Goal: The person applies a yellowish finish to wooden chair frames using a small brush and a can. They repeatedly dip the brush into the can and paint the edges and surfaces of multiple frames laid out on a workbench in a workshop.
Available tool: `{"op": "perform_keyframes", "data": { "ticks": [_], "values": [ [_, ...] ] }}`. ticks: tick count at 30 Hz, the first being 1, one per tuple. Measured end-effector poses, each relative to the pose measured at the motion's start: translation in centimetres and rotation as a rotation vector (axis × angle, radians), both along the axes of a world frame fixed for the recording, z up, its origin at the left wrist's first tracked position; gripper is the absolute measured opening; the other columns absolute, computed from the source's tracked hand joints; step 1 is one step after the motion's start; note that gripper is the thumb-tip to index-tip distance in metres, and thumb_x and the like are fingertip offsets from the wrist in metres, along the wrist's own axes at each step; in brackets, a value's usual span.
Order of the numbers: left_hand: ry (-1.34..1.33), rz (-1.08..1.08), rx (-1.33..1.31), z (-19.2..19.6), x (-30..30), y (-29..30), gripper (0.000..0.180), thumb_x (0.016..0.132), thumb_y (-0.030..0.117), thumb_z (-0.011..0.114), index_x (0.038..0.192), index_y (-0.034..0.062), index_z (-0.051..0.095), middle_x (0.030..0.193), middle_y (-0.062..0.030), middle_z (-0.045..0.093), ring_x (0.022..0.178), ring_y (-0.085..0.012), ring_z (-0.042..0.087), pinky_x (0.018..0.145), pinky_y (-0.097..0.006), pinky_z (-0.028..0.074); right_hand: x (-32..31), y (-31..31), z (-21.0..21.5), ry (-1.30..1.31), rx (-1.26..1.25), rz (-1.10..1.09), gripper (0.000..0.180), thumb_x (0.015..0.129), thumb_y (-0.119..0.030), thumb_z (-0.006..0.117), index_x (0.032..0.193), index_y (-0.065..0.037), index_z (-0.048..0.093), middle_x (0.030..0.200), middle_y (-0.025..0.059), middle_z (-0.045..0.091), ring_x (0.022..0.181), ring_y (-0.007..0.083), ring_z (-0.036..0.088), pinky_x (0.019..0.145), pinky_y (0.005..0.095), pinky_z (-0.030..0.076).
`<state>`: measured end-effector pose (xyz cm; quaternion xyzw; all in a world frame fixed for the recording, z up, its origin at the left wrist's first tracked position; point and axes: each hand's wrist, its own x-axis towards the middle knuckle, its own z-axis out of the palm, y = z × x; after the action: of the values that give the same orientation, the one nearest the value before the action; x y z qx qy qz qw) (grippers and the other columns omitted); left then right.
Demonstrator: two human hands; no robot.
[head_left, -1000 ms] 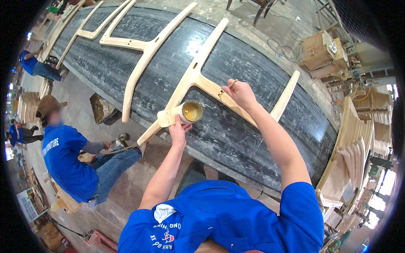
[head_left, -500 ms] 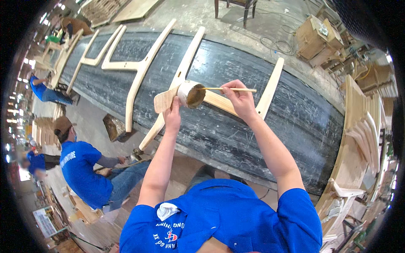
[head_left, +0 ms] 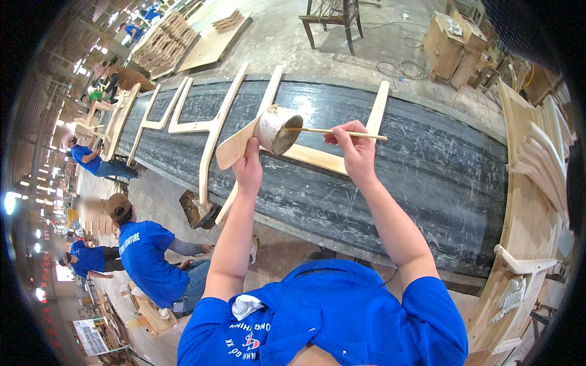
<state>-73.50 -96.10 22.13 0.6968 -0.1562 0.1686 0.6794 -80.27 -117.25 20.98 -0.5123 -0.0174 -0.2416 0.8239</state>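
Above the dark worktable, my left hand (head_left: 248,170) is closed around a flat, paddle-shaped wooden piece (head_left: 234,146) and a whitish, stained pot (head_left: 274,124). The pot is tilted, its brown-coated mouth turned to the right. Pinched in my right hand (head_left: 359,150) is a thin wooden stick (head_left: 317,130), lying nearly level. Its left end reaches into the pot's mouth, and the tip is hidden there. Below the pot, a pale wooden chair-leg frame (head_left: 314,158) lies on the table, partly covered by my hands and the pot.
More pale frames (head_left: 218,125) lie along the long black worktable (head_left: 439,189). Boards (head_left: 530,201) stack at the right edge. A co-worker in blue (head_left: 152,259) sits at the left, near a dark bucket (head_left: 198,209). A dark chair (head_left: 332,21) stands beyond the table.
The view has tilted, showing more of the far floor. My hands have lifted slightly off the table with the pot and paddle-shaped piece. The stick stays in the pot.
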Motion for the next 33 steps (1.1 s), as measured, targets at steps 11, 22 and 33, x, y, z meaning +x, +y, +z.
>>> {"op": "perform_keyframes", "data": {
  "ticks": [11,22,33],
  "values": [
    [0.391,-0.126,-0.295,-8.2,-1.7,-5.0,0.034,0.094,0.026,0.050,0.115,-0.0002,0.052,0.105,-0.0064,0.058,0.093,-0.0120,0.056,0.082,-0.027,0.048,-2.6,-4.3,-6.3,0.494,0.419,0.046,0.018,0.088,-0.022,0.059,0.080,-0.006,0.055,0.072,0.0093,0.063,0.062,0.0143,0.060,0.054,0.0250,0.046],
    [0.682,-0.193,-0.519,-13.5,-3.3,-8.2,0.032,0.095,0.030,0.047,0.117,0.0071,0.049,0.105,-0.0057,0.058,0.086,-0.0142,0.060,0.073,-0.028,0.053,-4.6,-6.4,-9.3,0.473,0.355,-0.021,0.005,0.085,-0.007,0.058,0.086,-0.003,0.055,0.082,0.0082,0.063,0.070,0.0157,0.061,0.063,0.0280,0.048],
    [1.033,-0.214,-0.391,-18.9,-5.5,-9.6,0.042,0.094,0.040,0.044,0.119,0.0067,0.046,0.106,-0.0104,0.060,0.084,-0.0208,0.064,0.075,-0.035,0.052,-5.3,-10.0,-10.9,0.553,-0.008,-0.144,0.019,0.089,-0.021,0.058,0.078,-0.008,0.049,0.070,0.0078,0.063,0.058,0.0127,0.058,0.052,0.0258,0.045]
  ]
}}
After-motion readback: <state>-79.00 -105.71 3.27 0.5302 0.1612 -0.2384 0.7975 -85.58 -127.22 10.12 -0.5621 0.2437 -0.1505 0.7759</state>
